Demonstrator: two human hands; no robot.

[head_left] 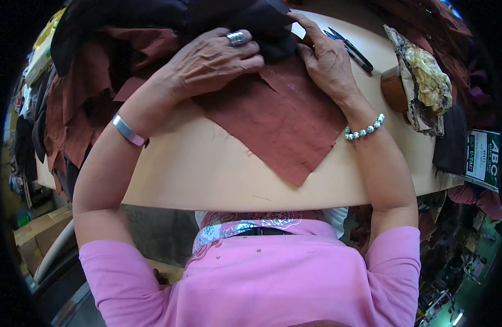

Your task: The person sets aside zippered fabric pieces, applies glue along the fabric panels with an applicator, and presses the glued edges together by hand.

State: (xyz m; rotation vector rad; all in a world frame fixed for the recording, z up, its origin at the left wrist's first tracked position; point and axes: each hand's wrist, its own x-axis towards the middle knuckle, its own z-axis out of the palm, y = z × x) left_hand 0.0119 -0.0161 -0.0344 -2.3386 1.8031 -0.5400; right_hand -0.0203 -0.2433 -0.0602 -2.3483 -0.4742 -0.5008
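A pile of black cloth [207,16] lies at the top of the table. My left hand [213,62], with a ring on one finger, rests on its near edge, fingers bent and closed on the black cloth. Under it, a reddish-brown cloth piece [294,120] lies flat, one corner pointing towards me. My right hand [330,62] is at the right edge of the black cloth. Its thumb and index finger are spread apart and touch that edge; the other fingers are mostly hidden. Black-handled scissors or snips [352,50] lie just right of this hand.
The pale table [251,188] has a curved front edge near my body. On its right stand a brown cup [392,90] and a crumpled yellowish bundle [428,76]. More reddish-brown cloth [79,109] hangs at the left. A box marked ABC [482,158] is at far right.
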